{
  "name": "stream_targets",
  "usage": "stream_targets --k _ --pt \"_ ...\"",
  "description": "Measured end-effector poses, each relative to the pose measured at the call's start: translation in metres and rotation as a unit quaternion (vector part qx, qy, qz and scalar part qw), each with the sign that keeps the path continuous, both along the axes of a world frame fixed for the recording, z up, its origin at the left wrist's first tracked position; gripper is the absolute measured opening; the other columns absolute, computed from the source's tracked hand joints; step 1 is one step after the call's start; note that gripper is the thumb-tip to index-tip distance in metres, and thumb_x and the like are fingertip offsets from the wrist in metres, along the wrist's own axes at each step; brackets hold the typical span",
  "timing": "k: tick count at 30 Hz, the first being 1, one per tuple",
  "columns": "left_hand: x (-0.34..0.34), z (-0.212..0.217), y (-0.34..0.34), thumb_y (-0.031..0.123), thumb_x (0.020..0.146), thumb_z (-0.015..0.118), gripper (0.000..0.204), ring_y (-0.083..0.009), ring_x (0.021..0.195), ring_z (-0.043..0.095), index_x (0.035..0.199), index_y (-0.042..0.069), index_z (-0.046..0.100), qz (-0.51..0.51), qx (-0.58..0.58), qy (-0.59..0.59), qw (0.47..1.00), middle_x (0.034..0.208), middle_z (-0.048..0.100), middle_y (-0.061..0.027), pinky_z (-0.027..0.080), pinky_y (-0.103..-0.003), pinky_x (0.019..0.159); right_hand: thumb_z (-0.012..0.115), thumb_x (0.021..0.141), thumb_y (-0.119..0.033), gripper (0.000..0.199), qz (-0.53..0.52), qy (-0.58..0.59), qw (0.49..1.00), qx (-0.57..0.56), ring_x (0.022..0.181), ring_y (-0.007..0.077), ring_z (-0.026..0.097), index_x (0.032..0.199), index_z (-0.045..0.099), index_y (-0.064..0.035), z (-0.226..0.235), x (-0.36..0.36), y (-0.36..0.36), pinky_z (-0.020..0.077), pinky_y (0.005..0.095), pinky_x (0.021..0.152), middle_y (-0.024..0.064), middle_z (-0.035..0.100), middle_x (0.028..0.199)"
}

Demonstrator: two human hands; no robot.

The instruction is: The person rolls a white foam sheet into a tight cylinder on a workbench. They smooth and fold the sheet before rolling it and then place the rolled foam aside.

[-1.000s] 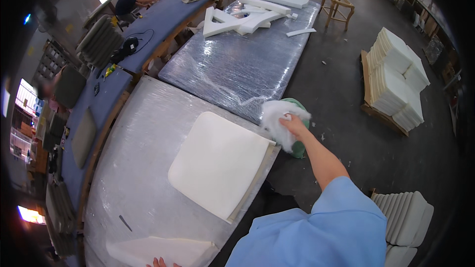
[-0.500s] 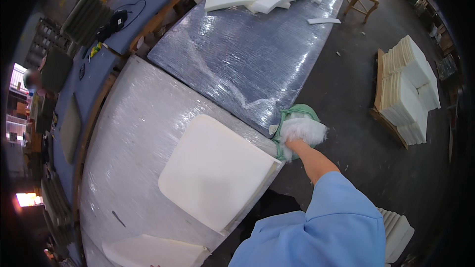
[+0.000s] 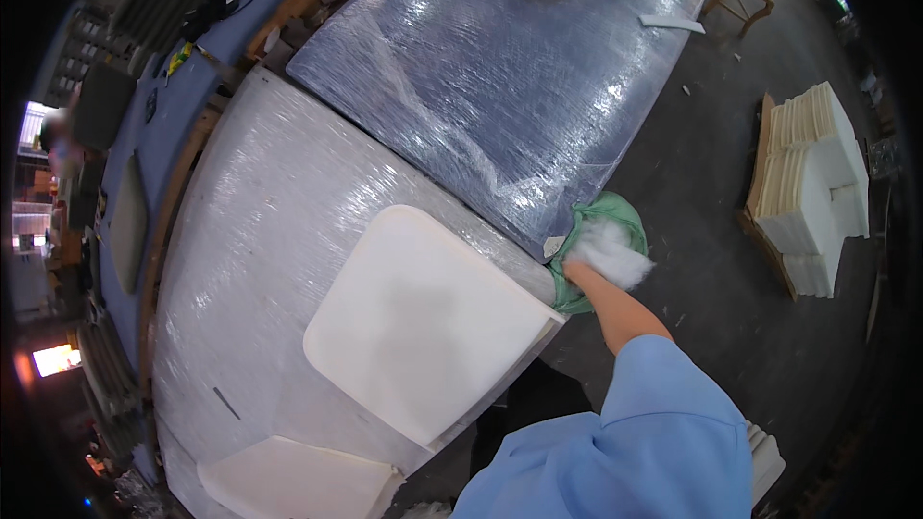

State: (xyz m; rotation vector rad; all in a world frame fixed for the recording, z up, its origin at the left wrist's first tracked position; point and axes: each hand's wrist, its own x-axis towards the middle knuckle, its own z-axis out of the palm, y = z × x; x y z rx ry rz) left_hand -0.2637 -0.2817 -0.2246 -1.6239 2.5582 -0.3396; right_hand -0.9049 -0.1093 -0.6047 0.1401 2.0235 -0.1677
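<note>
The right hand pushes a white wad of stuffing into a green bag hanging beside the wrapped worktop, its fingers hidden, grip unclear.

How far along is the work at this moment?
Looks done: a white foam pad lies flat on the wrapped table, overhanging its near edge. In hand: the right hand holds a tuft of white filling at the mouth of a green bag beside the table. Left: the filling is not yet on the pad. The left hand is out of view.
</note>
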Motion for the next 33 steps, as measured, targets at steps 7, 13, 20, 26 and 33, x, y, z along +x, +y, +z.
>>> stream_targets --k 7,13,20,26,33 --pt "0.014 -0.009 0.000 0.043 0.096 0.066 0.048 -0.0530 0.143 0.041 0.130 0.009 0.068 -0.029 -0.002 0.053 0.998 0.147 0.057 -0.0203 0.033 -0.066 0.115 0.073 0.093 -0.030 0.058 -0.079 0.004 0.949 -0.304 0.122 0.0338 0.065 0.144 0.059 -0.0045 0.073 0.014 0.080 0.0485 0.0421 0.104 0.0215 0.066 0.137" --pt "0.021 -0.009 -0.003 0.045 0.098 0.064 0.053 -0.0519 0.140 0.044 0.136 0.008 0.065 -0.064 -0.019 0.000 0.998 0.146 0.057 -0.0237 0.036 -0.064 0.113 0.069 0.090 -0.023 0.041 0.130 0.202 0.944 -0.226 0.107 0.0374 0.070 0.126 0.069 -0.0028 0.068 0.037 0.080 0.0531 0.0466 0.095 0.0218 0.072 0.120" --pt "0.022 -0.002 -0.021 0.019 0.081 0.071 0.037 -0.0477 0.144 0.041 0.117 0.007 0.073 -0.023 0.006 0.140 0.990 0.142 0.062 -0.0149 0.030 -0.059 0.120 0.067 0.092 -0.024 0.025 0.261 0.203 0.919 -0.216 0.097 0.0414 0.070 0.100 0.075 -0.0025 0.111 0.045 0.056 0.0540 0.0495 0.086 0.0217 0.074 0.105" --pt "0.068 0.008 0.011 0.017 0.084 0.069 0.037 -0.0415 0.147 0.039 0.120 0.012 0.074 0.046 0.000 0.157 0.986 0.141 0.062 -0.0086 0.025 -0.059 0.122 0.067 0.098 -0.011 0.022 0.198 0.119 0.828 -0.511 0.092 0.0180 0.069 0.117 0.071 -0.0014 0.195 0.142 -0.042 0.0546 0.0304 0.079 0.0090 0.074 0.103" --pt "0.090 0.012 0.014 0.028 0.090 0.069 0.049 -0.0467 0.150 0.034 0.136 0.012 0.067 0.033 0.014 0.113 0.993 0.146 0.057 -0.0130 0.019 -0.069 0.122 0.066 0.100 -0.016 0.039 0.367 -0.106 0.630 -0.676 0.127 0.0275 0.062 0.138 0.063 -0.0073 0.309 0.422 -0.145 0.0484 0.0385 0.107 0.0135 0.066 0.137"
